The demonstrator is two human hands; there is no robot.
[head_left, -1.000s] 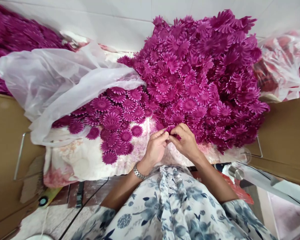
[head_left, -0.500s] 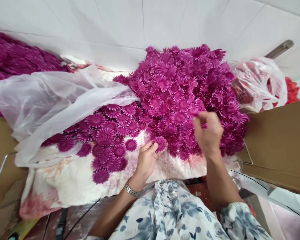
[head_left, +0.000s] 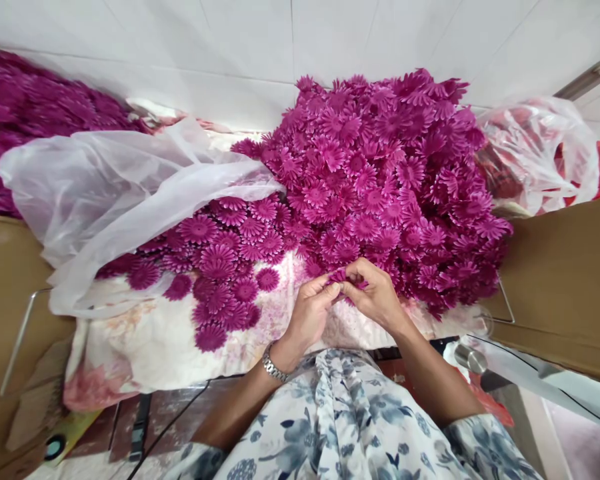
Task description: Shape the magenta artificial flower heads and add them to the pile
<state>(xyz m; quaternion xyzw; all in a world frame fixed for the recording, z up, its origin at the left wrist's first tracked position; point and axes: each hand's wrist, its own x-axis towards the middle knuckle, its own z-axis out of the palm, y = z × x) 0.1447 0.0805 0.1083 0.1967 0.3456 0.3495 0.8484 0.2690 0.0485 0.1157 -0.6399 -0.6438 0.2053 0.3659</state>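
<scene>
Both my hands meet over the near edge of a large heap of magenta artificial flower heads (head_left: 370, 193). My left hand (head_left: 313, 310) is closed, pinching a magenta flower (head_left: 336, 275) that is partly hidden by the fingers. Fingers of my right hand (head_left: 373, 293) are also closed at the flower, with magenta petals showing between them. Whether one flower or more lie between my hands, I cannot tell. Left of my hands, finished-looking layered flowers (head_left: 217, 261) lie spread on a pale patterned cloth (head_left: 170, 347).
A translucent white plastic bag (head_left: 125, 200) covers part of the flowers on the left. More magenta flowers (head_left: 40, 107) are piled at the far left. On the right are a clear bag with red items (head_left: 540, 153) and a cardboard box (head_left: 565, 287). A white wall (head_left: 230, 47) stands behind.
My right hand has come from the heap on the right, with a magenta piece, in to my left hand. The flower at my left hand is now between both hands' fingers.
</scene>
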